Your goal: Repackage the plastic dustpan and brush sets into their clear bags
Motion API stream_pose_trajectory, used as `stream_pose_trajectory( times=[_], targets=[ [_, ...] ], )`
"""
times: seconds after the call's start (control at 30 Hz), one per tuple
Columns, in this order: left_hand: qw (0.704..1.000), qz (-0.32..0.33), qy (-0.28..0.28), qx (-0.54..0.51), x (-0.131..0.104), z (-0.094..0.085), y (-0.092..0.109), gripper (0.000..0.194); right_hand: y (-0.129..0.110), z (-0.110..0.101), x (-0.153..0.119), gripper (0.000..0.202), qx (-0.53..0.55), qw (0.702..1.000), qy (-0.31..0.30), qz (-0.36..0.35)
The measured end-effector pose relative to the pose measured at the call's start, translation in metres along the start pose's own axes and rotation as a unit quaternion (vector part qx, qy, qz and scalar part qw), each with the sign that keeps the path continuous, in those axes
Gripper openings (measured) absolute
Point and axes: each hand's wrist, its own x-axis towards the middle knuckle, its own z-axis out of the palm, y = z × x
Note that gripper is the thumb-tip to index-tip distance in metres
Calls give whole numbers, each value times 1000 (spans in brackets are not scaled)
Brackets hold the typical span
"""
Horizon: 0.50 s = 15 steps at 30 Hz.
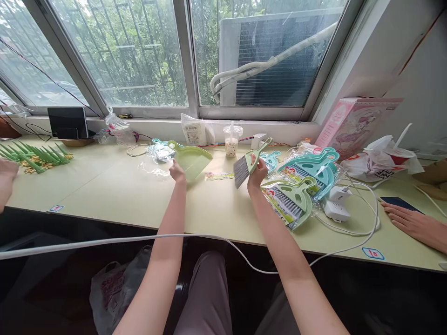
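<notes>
Entering at the left edge, another person's hand [6, 179] is well left of the left hand [177, 171], near green plastic stems [38, 157] with yellowish pieces. Beyond and left of the left hand stand a dark tablet [68, 123] and a knotted clear bag [119, 129]; nearer lies crumpled clear wrapping [159, 160]. The left hand is closed on the edge of a green dustpan [194, 160], holding it above the surface [115, 195]. Behind the dustpan leans a white packet [195, 131]. Between the hands lies a printed strip [219, 176], with a lidded cup [231, 143] farther back. The right hand [257, 173] is wrapped around a small brush [246, 166], bristles down to its left. Just right of it, wrapped green [303, 204] and blue sets [328, 167] crowd the surface, then white chargers [337, 210], a pink box [358, 123] behind, and a person's hand [412, 225] by a dark phone [401, 204]. A white cable [104, 241] crosses below both hands, at the forearms.

The leftmost hand is cut off by the frame. The left hand's thumb is hard to make out, the right hand's fingers are partly hidden, and glossy film blurs the wrapped sets.
</notes>
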Motion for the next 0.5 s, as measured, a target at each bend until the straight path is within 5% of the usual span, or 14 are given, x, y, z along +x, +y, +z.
stream_pose_trajectory(
  times=[0.17, 0.4, 0.5],
  targets=[
    [994, -23, -82, 67, 3, 9, -7, 36, -16, -4, -6, 25, -198, 973, -20, -115],
    [988, 11, -80, 134, -5, 4, -12, 30, -18, 9, -33, 18, -521, 788, -306, -119],
    [985, 30, -58, 162, -7, 4, -10, 24, -4, 10, -33, 21, -527, 763, -363, -92]
  ],
)
